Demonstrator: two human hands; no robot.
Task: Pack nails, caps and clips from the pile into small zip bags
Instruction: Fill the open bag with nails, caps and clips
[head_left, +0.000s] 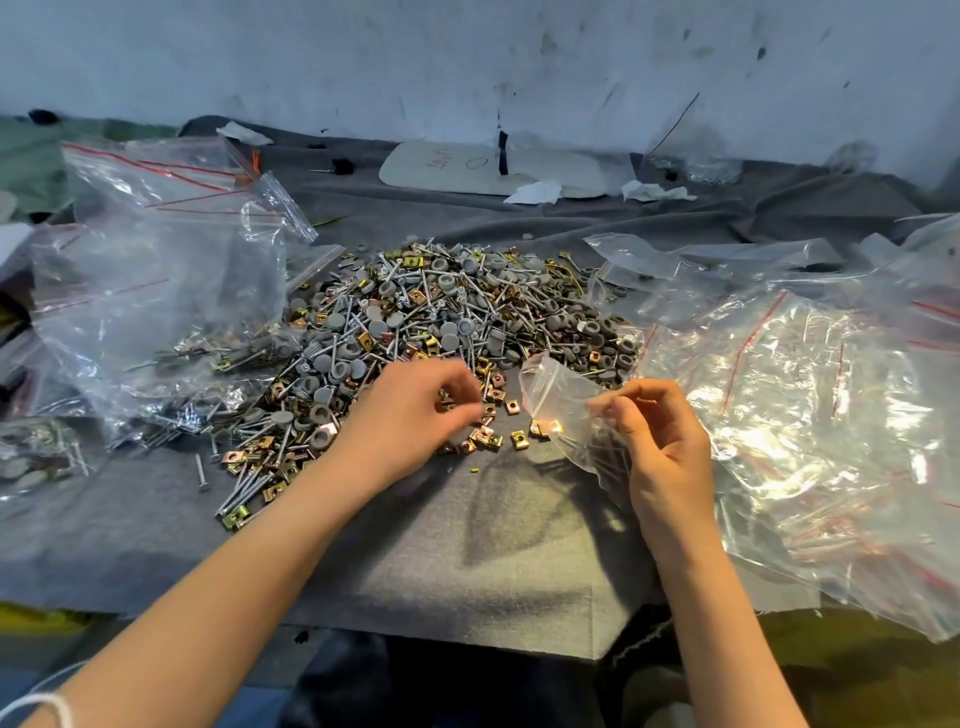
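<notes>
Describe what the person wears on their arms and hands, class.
Both forearms are bare: no sleeves show. The left hand and right hand carry no gloves, rings or watch that I can see. A thin white cord loops round the left arm, far up from the wrist.

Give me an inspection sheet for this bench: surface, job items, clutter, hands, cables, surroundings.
Surface: grey cloth over the bench, wrinkled at the back.
Job's things: mixed pile of nails, grey caps and clips mid-cloth; part-filled bags to its left; clear bags heaped to its right; small zip bag at the pile's near edge.
Clutter: paper scraps and a white board by the wall.
Hands: left hand curled over loose clips, grip unclear; right hand pinches the small zip bag.
Cables: one thin dark strand against the wall, kind unclear.
Surroundings: scuffed white wall behind.
</notes>
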